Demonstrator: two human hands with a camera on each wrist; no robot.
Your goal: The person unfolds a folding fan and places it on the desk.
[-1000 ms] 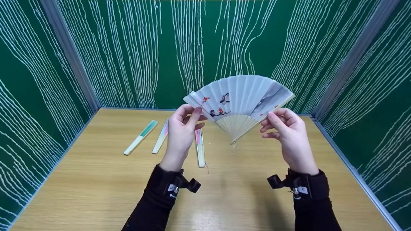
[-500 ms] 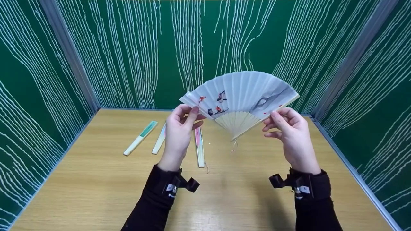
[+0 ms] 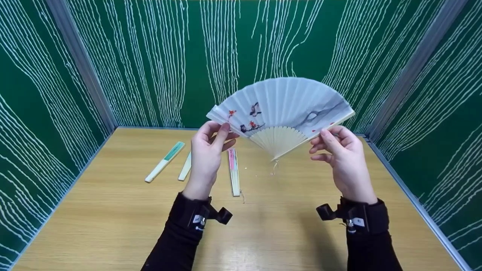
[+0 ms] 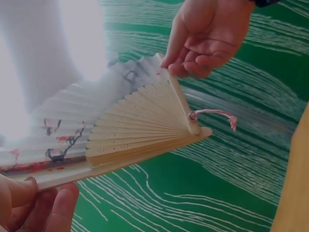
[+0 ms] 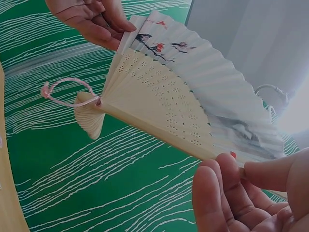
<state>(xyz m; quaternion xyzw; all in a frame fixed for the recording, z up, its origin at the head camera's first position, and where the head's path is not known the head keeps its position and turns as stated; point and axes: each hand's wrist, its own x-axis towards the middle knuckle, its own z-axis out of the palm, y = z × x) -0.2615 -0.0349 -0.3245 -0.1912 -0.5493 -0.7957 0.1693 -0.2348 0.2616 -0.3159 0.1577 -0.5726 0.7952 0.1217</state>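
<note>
Spread wide above the table is a white folding fan painted with a bird, red blossoms and grey strokes. My left hand pinches its left outer rib between thumb and fingers. On the opposite side, my right hand pinches the right outer rib the same way. The pale ribs carry small pierced holes, as the right wrist view shows. From the pivot hangs a pink cord loop, seen in the left wrist view. The fan's pivot points down toward the table.
Folded fans lie on the wooden table: a green-topped one at left, one partly behind my left hand, and a pink-patterned one with a cord. Green walls with white wavy lines enclose the table.
The fan has opened a little wider and risen slightly. My left hand has shifted left and my right hand slightly right, both still pinching the outer ribs.
</note>
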